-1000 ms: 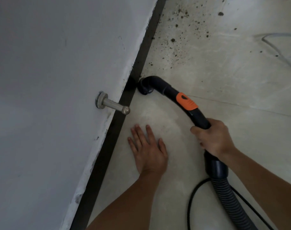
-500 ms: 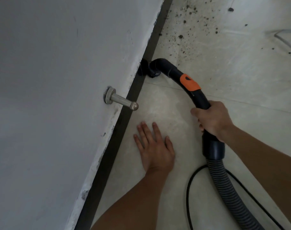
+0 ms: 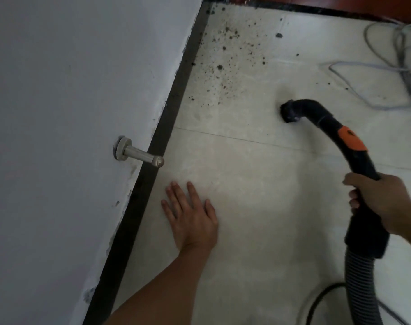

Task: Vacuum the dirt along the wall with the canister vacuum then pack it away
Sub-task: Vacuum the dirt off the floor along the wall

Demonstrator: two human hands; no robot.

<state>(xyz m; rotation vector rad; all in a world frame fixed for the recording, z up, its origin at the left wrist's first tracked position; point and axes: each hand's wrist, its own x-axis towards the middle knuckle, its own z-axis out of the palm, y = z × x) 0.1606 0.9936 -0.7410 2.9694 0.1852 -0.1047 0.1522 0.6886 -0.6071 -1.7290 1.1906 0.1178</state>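
Dirt point(image 3: 225, 64): dark specks scattered on the floor point(image 3: 246, 184) along the black baseboard point(image 3: 171, 113), thickest toward the far corner, where a red-brown strip point(image 3: 317, 1) runs along the floor's far edge.

Vacuum tube point(image 3: 326, 123): black and curved, with its open end point(image 3: 287, 112) facing the wall point(image 3: 71, 90). It sits low over the floor, well apart from the baseboard, off the right side of the dirt. Can't tell if the end touches the floor. Orange slider point(image 3: 351, 138) on top of the tube.

Right hand point(image 3: 382, 200): fingers wrapped round the vacuum tube below the slider, just above the collar where the ribbed hose point(image 3: 361, 285) joins. The hose runs off the near edge of the view, with a black cord point(image 3: 317, 299) looping on the floor beside it.

Left hand point(image 3: 190, 214): flat on the floor, palm down, fingers straight and slightly spread, holding nothing. It sits just beside the baseboard, near the door stop point(image 3: 139, 154), a metal peg sticking out of the white wall above the baseboard.

Loose grey cables point(image 3: 387, 66) lie on the floor at the far right.
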